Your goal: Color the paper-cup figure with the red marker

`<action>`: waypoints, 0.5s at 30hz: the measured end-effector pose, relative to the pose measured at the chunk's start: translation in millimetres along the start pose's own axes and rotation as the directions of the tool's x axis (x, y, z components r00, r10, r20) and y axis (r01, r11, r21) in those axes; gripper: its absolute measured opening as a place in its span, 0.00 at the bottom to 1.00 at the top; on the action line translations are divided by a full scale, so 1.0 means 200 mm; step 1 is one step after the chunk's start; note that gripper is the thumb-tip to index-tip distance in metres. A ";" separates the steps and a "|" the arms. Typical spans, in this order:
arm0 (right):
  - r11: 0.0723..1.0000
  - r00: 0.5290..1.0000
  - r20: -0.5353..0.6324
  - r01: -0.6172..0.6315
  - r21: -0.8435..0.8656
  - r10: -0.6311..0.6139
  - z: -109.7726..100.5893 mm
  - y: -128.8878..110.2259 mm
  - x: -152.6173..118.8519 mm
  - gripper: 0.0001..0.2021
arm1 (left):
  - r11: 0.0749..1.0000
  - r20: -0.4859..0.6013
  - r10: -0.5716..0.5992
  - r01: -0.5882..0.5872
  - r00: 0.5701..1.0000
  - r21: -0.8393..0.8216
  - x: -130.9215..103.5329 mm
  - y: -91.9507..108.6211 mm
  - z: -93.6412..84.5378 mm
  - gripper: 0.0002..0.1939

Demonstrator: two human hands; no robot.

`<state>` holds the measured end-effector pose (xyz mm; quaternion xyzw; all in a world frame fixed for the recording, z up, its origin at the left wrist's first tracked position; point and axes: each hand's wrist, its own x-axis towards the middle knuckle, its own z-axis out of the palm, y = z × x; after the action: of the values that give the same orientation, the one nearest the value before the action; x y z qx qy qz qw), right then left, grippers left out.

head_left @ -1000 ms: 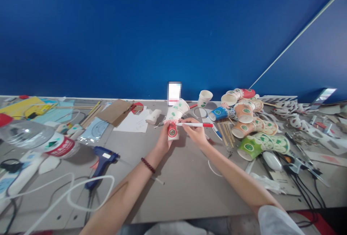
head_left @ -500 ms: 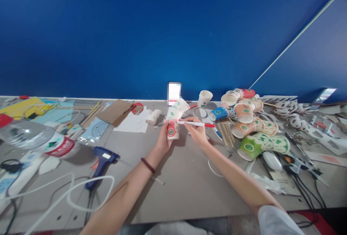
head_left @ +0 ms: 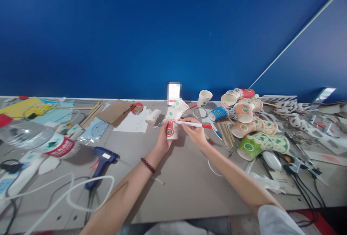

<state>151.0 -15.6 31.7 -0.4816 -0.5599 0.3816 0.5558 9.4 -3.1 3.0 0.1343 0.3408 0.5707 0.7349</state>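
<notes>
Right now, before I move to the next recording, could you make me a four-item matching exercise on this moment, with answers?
1. left hand
2. right hand
3. glue gun
4. bottle

A. dark blue
B. holding a pen
C. transparent, red-capped
D. holding a red-and-white cup

Pairs: 1-D, 2-B, 3-A, 4-C

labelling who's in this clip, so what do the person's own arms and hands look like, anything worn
The left hand is ungloved, with a dark reddish, beaded-looking bracelet above it. The right hand is ungloved too, its wrist bare; a pale grey sleeve ends near that elbow. No left sleeve shows.
</notes>
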 end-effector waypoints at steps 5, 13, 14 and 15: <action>1.000 1.000 0.012 -0.025 0.013 0.024 0.00 -0.01 0.00 0.08 | 1.000 0.014 -0.006 0.006 1.000 -0.003 -0.01 0.00 0.00 0.15; 0.999 0.998 0.058 0.002 0.053 -0.005 0.00 -0.02 0.00 0.03 | 0.999 0.017 0.001 -0.001 1.000 -0.035 -0.01 0.00 0.01 0.14; 0.998 0.998 0.068 0.003 0.059 -0.007 0.00 -0.02 0.00 0.03 | 0.999 0.020 0.007 -0.006 1.000 -0.039 -0.01 0.00 0.01 0.14; 0.998 0.997 0.077 0.003 0.063 -0.008 0.00 -0.02 0.00 0.02 | 0.999 0.024 0.009 -0.008 1.000 -0.039 0.00 0.00 0.01 0.14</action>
<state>151.1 -17.1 35.5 -0.4472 -0.5700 0.4158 0.5497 10.3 -3.6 4.0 0.1285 0.3202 0.5788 0.7389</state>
